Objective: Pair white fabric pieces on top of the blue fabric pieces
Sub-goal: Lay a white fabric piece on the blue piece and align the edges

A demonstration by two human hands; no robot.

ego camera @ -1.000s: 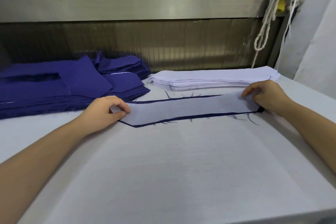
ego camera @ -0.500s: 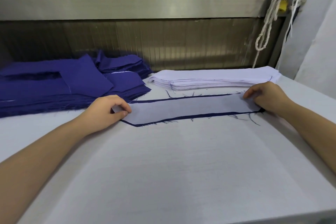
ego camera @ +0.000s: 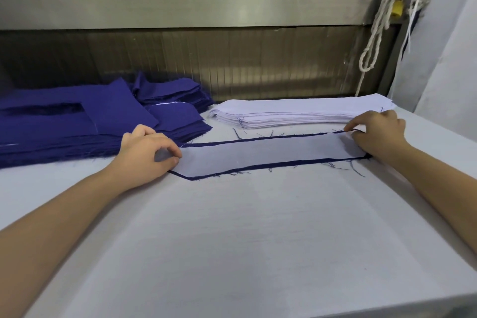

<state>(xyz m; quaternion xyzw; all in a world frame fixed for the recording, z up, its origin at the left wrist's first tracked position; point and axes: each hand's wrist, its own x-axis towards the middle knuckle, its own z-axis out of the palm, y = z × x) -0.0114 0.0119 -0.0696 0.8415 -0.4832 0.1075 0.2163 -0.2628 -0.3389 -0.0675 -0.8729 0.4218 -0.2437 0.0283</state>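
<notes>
A long white fabric strip (ego camera: 260,153) lies on a dark blue strip (ego camera: 273,164), whose frayed edges show as a thin border around it. My left hand (ego camera: 147,153) pinches the strip's left end between thumb and fingers. At the right end, my right hand (ego camera: 378,137) has its fingers curled down on the far corner, pinching the fabric there. A stack of white pieces (ego camera: 296,112) sits just behind the strip. A pile of blue pieces (ego camera: 98,121) lies at the back left.
The work surface is a white padded table (ego camera: 232,240) with its near edge at the bottom. A metal-framed panel (ego camera: 206,59) stands behind the stacks. Knotted white ropes (ego camera: 382,28) hang at the back right beside a pale wall.
The white strip has shifted slightly toward the far side and settled flatter on the blue strip. My right hand moved to the far right corner. My left hand stayed at the left end.
</notes>
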